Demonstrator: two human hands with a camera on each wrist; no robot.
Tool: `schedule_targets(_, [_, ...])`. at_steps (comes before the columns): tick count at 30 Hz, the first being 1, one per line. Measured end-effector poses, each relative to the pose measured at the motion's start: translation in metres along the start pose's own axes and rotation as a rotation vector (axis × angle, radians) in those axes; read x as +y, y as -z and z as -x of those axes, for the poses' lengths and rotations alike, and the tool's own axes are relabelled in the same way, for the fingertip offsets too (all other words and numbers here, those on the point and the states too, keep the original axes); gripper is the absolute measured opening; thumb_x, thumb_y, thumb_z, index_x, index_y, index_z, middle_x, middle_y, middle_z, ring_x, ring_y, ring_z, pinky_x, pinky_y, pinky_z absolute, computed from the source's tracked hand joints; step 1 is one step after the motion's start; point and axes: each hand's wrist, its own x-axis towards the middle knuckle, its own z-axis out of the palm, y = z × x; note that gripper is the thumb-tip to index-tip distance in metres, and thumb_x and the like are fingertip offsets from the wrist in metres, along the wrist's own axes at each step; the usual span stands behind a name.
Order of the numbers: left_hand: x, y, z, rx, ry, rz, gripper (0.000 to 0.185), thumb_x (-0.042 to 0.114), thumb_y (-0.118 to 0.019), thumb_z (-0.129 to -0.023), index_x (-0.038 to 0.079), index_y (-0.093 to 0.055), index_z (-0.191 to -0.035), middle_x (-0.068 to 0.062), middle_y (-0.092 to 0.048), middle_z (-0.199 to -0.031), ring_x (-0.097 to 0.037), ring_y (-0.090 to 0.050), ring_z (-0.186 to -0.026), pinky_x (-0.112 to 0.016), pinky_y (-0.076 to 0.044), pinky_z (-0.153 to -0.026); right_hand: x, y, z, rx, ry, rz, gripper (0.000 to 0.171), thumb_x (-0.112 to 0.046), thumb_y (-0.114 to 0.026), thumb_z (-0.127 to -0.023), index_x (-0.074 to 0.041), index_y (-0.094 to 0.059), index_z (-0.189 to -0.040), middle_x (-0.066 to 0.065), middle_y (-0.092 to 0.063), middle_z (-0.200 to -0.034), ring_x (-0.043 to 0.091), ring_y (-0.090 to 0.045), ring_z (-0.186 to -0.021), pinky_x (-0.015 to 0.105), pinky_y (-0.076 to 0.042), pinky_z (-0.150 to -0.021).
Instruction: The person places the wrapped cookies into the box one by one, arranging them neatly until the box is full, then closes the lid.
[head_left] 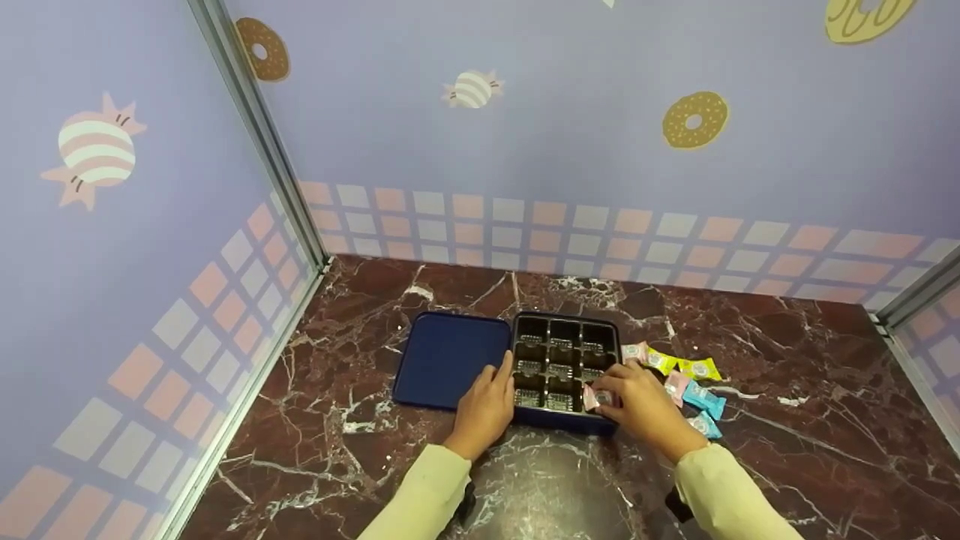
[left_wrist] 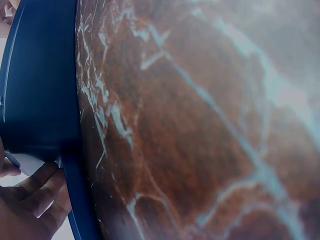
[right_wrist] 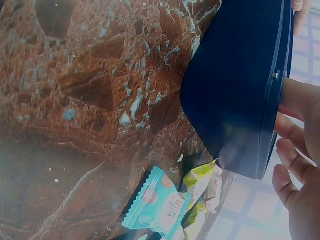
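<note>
Compartments of the blue box (head_left: 568, 420) sit empty; right hand (head_left: 637, 405) pinches 1 pink candy (head_left: 598, 397), left hand (head_left: 486, 405) rests flat on its edge.

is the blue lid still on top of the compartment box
No, the blue lid lies flat on the marble table, left of the open box.

Dark red marble tabletop (head_left: 787, 420) below lilac walls (head_left: 570, 97) printed with doughnuts, sweets, checks
</note>
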Motion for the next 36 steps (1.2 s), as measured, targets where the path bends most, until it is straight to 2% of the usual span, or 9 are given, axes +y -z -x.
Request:
schedule_targets(6, [-0.0004, -0.0001, -0.0002, -0.014, 0.013, 0.005, 0.043, 0.018, -0.052, -0.1, 0.01, -0.05, -0.142, -0.008, -0.056, -0.09, -0.019, -0.051, -0.066, -0.035, -0.05, -0.057, -0.0013, -0.0006, -0.0015, -0.025, -0.02, 0.007, 0.026, -0.019, -0.086, -0.069, -0.013, -0.075, -0.092, 0.001, -0.067, -0.091, 0.025, -0.057, -0.087, 0.044, -0.048, -0.081])
schedule_targets(14, [-0.0007, -0.0001, -0.0013, -0.028, 0.023, 0.005, 0.044, 0.019, -0.051, -0.1, 0.012, -0.049, -0.143, -0.007, -0.056, -0.09, -0.019, -0.051, -0.067, -0.035, -0.049, -0.058, -0.002, -0.0001, -0.0037, -0.021, -0.004, 0.024, 0.025, -0.021, -0.087, -0.067, -0.015, -0.076, -0.089, -0.003, -0.064, -0.086, 0.016, -0.051, -0.078, 0.037, -0.045, -0.072])
schedule_targets(22, [-0.0017, -0.0008, -0.0015, -0.023, 0.013, -0.003, 0.044, 0.019, -0.051, -0.1, 0.011, -0.049, -0.143, -0.007, -0.056, -0.089, -0.017, -0.048, -0.065, -0.033, -0.048, -0.058, -0.002, 0.0001, -0.0059, -0.055, 0.008, 0.047, 0.021, -0.019, -0.085, -0.069, -0.017, -0.078, -0.088, -0.003, -0.065, -0.086, 0.018, -0.054, -0.079, 0.036, -0.045, -0.072])
schedule_targets(30, [-0.0021, -0.0006, -0.0011, -0.024, 0.008, -0.006, 0.044, 0.019, -0.051, -0.1, 0.01, -0.049, -0.143, -0.007, -0.056, -0.09, -0.018, -0.05, -0.067, -0.033, -0.049, -0.059, -0.0007, -0.0004, -0.0074, -0.06, 0.011, 0.03, 0.024, -0.017, -0.088, -0.065, -0.017, -0.08, -0.087, -0.002, -0.049, -0.072, 0.015, -0.045, -0.07, 0.031, -0.038, -0.064])
schedule_targets(36, [-0.001, -0.0007, -0.0003, -0.025, 0.01, -0.001, 0.044, 0.018, -0.051, -0.1, 0.01, -0.049, -0.143, -0.007, -0.056, -0.089, -0.018, -0.049, -0.066, -0.034, -0.049, -0.059, 0.0016, -0.0023, -0.0086, -0.079, 0.044, 0.053, 0.018, -0.017, -0.087, -0.064, -0.018, -0.078, -0.08, -0.002, -0.053, -0.07, 0.016, -0.049, -0.067, 0.035, -0.042, -0.063])
